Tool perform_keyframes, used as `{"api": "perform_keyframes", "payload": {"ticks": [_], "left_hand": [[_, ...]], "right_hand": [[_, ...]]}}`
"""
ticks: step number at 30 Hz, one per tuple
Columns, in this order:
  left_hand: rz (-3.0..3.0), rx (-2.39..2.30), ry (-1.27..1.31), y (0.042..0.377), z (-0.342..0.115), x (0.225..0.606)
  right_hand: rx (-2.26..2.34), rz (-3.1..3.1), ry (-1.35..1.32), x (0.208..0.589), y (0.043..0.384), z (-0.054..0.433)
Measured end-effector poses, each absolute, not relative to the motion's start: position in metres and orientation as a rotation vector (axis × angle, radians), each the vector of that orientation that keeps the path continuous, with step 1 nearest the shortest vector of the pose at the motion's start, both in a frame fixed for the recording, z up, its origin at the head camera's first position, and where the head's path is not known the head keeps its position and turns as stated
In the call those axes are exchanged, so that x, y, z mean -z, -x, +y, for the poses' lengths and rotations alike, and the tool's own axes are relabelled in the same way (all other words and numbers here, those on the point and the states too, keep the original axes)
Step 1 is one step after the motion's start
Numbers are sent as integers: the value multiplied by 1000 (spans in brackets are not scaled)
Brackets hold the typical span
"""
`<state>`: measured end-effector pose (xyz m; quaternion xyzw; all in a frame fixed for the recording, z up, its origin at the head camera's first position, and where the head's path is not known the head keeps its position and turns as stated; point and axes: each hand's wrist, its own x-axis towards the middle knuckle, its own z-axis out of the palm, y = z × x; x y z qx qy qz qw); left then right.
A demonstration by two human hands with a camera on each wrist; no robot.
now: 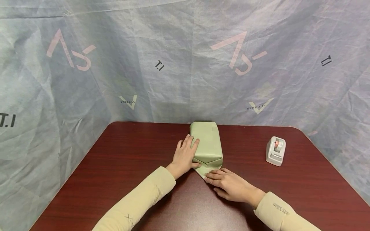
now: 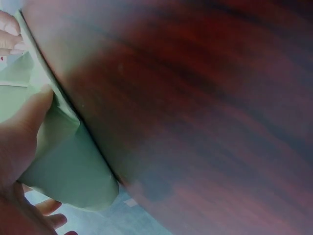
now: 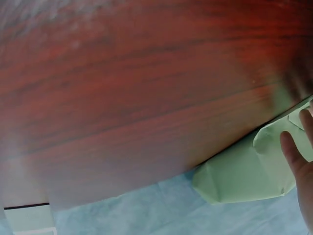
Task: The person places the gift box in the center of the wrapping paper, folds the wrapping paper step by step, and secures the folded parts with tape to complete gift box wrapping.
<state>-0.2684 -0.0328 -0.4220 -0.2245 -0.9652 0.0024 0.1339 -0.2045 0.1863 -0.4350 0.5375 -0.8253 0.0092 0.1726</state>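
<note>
A box-shaped package wrapped in pale green paper (image 1: 206, 138) lies near the table's far edge. At its near end the paper is folded into a V, and a flap (image 1: 207, 169) spreads toward the person. My left hand (image 1: 183, 156) rests along the package's left side, fingers spread over the top edge and thumb on the folded end. In the left wrist view that thumb (image 2: 36, 110) presses the crease. With extended fingers, my right hand (image 1: 232, 186) touches the flap's near right edge. The right wrist view shows the package's side (image 3: 239, 171) beyond this hand.
A white tape dispenser (image 1: 276, 152) with a small roll stands to the right on the dark red wooden table (image 1: 138, 147). Grey printed sheeting (image 1: 173, 89) hangs close behind the table and along both sides.
</note>
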Motion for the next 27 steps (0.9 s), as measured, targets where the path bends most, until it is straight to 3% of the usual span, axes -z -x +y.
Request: {"api": "perform_keyframes", "payload": {"ticks": [27], "left_hand": [[-2787, -4, 638, 267, -31, 420]], "right_hand": [[-73, -2470, -1517, 436, 201, 192]]}}
